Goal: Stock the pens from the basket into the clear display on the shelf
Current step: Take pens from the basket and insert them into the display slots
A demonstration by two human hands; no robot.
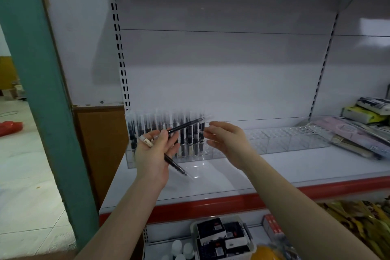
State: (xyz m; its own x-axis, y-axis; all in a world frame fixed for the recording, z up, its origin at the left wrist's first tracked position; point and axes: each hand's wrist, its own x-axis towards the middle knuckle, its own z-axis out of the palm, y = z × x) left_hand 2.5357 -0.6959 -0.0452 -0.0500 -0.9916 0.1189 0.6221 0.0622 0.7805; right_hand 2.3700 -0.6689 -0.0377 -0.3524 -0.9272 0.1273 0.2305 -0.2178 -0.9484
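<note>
Head view: a clear display [274,140] is seen standing along the back of a white shelf [242,177] with a red front edge; its left compartments are filled with upright black pens [185,133], while the compartments to the right are seen through as bare clear plastic. A white basket [221,236] is set on the lower shelf below, and dark boxes with white labels are packed inside it; the print on them is too small to be read. White bottle caps [180,248] are grouped just left of the basket. The left hand [156,150] is raised in front of the display with its fingers curled round several loose pens [183,125]; one is angled up to the right, another points down to the right. The right hand [225,139] is held just beside them, fingers relaxed and spread, with nothing gripped. Flat packets [354,135] and small boxes are stacked at the shelf's right end; their writing cannot be made out. A grey back panel [221,59] with slotted uprights is seen behind; a green post [42,91] and pale floor tiles [27,175] are seen on the left.
</note>
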